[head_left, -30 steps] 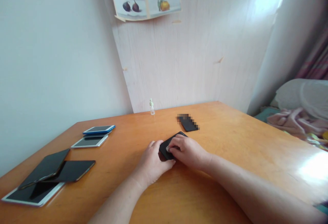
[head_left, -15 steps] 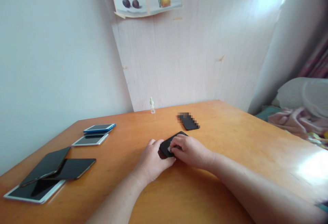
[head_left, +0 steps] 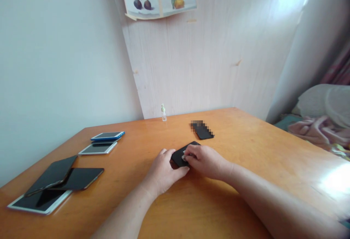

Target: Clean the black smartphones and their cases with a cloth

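Observation:
A black phone (head_left: 177, 155) lies on the wooden table (head_left: 175, 213) in front of me, tilted a little at its left end. My left hand (head_left: 164, 171) is closed around its left end, thumb along the near edge and fingers at the far side. Over the phone's face, my right hand (head_left: 207, 161) pinches a small whitish piece (head_left: 183, 157), perhaps cloth or tissue, and presses it against the surface. The fingers hide most of that piece and the phone's right part.
To the left, a blue-edged phone (head_left: 108, 135) rests partly over a white one (head_left: 98, 148). Nearer, two dark tablets (head_left: 79, 178) overlap a white tablet (head_left: 41, 201). A small clear spray bottle (head_left: 163, 115) and a partly pixelated black phone (head_left: 203, 131) stand and lie at the back.
My right hand has shifted slightly rightward on the phone with the whitish piece. My left hand keeps its hold; the whole view has moved a little.

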Demonstrator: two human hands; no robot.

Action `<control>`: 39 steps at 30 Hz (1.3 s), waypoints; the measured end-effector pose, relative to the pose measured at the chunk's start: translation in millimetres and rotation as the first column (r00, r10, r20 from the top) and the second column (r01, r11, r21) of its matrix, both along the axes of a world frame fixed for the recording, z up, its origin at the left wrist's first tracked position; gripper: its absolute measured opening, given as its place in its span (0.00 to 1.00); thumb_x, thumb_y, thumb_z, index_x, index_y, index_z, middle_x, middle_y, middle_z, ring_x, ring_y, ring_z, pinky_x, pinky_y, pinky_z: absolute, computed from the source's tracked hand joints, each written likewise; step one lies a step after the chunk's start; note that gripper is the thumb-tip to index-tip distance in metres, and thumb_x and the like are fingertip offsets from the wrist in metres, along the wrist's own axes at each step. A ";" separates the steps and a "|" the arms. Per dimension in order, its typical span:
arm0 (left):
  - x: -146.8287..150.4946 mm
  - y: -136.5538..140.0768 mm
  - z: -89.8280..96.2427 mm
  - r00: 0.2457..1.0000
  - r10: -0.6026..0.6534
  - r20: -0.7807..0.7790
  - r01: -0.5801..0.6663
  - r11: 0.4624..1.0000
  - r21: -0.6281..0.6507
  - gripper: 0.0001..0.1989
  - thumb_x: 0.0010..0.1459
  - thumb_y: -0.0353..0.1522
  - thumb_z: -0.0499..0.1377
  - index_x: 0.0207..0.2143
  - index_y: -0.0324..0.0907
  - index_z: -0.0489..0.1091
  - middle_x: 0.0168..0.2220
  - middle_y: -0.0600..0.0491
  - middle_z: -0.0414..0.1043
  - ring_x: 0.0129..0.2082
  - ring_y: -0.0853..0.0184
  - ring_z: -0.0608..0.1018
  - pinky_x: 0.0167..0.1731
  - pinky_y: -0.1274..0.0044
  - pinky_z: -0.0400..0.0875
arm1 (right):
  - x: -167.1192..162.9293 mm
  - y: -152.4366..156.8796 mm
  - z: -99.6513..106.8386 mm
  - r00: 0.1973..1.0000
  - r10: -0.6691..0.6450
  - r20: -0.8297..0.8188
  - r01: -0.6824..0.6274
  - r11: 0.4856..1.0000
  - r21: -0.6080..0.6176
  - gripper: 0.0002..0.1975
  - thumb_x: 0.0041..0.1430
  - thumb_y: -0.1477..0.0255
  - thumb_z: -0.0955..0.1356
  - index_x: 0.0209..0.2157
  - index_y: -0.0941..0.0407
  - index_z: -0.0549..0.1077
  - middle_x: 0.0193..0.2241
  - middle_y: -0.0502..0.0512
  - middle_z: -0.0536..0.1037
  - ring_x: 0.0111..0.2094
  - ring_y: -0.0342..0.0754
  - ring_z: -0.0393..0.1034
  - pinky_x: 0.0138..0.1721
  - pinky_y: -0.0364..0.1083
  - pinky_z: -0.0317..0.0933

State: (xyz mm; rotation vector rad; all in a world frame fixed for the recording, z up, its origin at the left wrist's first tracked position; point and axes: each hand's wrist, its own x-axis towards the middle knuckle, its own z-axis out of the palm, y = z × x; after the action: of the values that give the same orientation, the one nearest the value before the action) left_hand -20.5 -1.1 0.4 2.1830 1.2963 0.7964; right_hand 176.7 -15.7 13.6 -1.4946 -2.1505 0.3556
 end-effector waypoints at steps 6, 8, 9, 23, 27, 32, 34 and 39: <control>-1.3 -0.1 4.2 1.000 0.022 0.021 -0.022 1.000 -0.020 0.22 0.50 0.46 0.62 0.43 0.43 0.72 0.38 0.49 0.71 0.38 0.61 0.74 0.36 0.74 0.67 | 36.1 25.8 2.8 0.915 -0.390 0.102 0.393 0.919 -0.010 0.08 0.59 0.67 0.64 0.33 0.54 0.75 0.30 0.55 0.78 0.31 0.48 0.70 0.29 0.43 0.52; -1.8 0.8 3.8 0.999 0.024 0.044 -0.023 0.999 -0.025 0.21 0.51 0.47 0.61 0.42 0.43 0.72 0.37 0.50 0.71 0.36 0.62 0.74 0.35 0.75 0.67 | 26.9 19.5 4.1 0.946 -0.323 0.017 0.323 0.946 -0.002 0.09 0.60 0.68 0.64 0.32 0.54 0.74 0.28 0.53 0.78 0.30 0.47 0.69 0.29 0.43 0.53; -2.0 1.3 3.4 0.998 0.023 0.055 -0.022 0.999 -0.025 0.21 0.52 0.47 0.61 0.41 0.43 0.72 0.36 0.50 0.72 0.35 0.63 0.74 0.34 0.75 0.66 | 18.4 13.3 4.6 0.968 -0.248 -0.037 0.248 0.969 0.009 0.09 0.60 0.68 0.64 0.32 0.54 0.74 0.27 0.52 0.77 0.29 0.46 0.69 0.29 0.42 0.54; -5.5 4.9 10.3 0.985 0.027 0.172 -0.002 0.989 -0.145 0.23 0.56 0.50 0.55 0.37 0.40 0.74 0.32 0.53 0.74 0.32 0.64 0.74 0.31 0.76 0.64 | 20.3 20.0 -1.9 0.925 -0.294 -0.240 0.320 0.944 0.077 0.11 0.61 0.65 0.63 0.33 0.54 0.75 0.25 0.51 0.76 0.29 0.46 0.69 0.31 0.43 0.58; -4.6 5.0 10.2 0.983 0.030 0.181 -0.003 0.989 -0.147 0.23 0.56 0.50 0.54 0.33 0.40 0.74 0.28 0.54 0.73 0.31 0.64 0.73 0.30 0.77 0.63 | -12.3 -5.1 1.1 0.928 0.048 -0.368 0.004 0.991 0.137 0.10 0.63 0.68 0.62 0.38 0.54 0.74 0.31 0.51 0.78 0.31 0.44 0.70 0.33 0.41 0.60; -4.2 4.5 13.3 0.978 0.051 0.205 -0.018 0.987 -0.159 0.23 0.54 0.51 0.54 0.33 0.40 0.75 0.28 0.53 0.73 0.31 0.63 0.73 0.31 0.76 0.64 | 3.9 9.2 -3.5 0.929 -0.123 -0.349 0.157 0.985 0.070 0.12 0.63 0.65 0.62 0.35 0.54 0.73 0.24 0.49 0.75 0.26 0.44 0.70 0.29 0.41 0.59; -4.8 4.9 14.4 0.980 0.056 0.190 -0.022 0.984 -0.178 0.24 0.54 0.52 0.54 0.33 0.40 0.74 0.28 0.54 0.72 0.31 0.64 0.72 0.31 0.76 0.64 | 20.4 22.3 -7.2 0.901 -0.267 -0.341 0.292 0.956 0.022 0.12 0.62 0.63 0.62 0.35 0.54 0.73 0.23 0.49 0.74 0.25 0.44 0.70 0.28 0.41 0.59; -5.2 5.3 13.9 0.982 0.070 0.175 -0.036 0.982 -0.188 0.25 0.56 0.53 0.52 0.30 0.40 0.72 0.25 0.55 0.69 0.29 0.65 0.71 0.30 0.77 0.63 | 11.7 17.0 -10.1 0.897 -0.199 -0.394 0.238 0.970 0.053 0.13 0.63 0.62 0.61 0.37 0.54 0.73 0.26 0.50 0.75 0.27 0.44 0.71 0.30 0.42 0.61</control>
State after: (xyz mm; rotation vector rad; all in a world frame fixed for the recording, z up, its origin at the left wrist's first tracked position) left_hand -25.7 4.3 14.3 1.8927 1.2867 0.8393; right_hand 188.4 1.4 3.5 -1.4516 -1.6492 0.4172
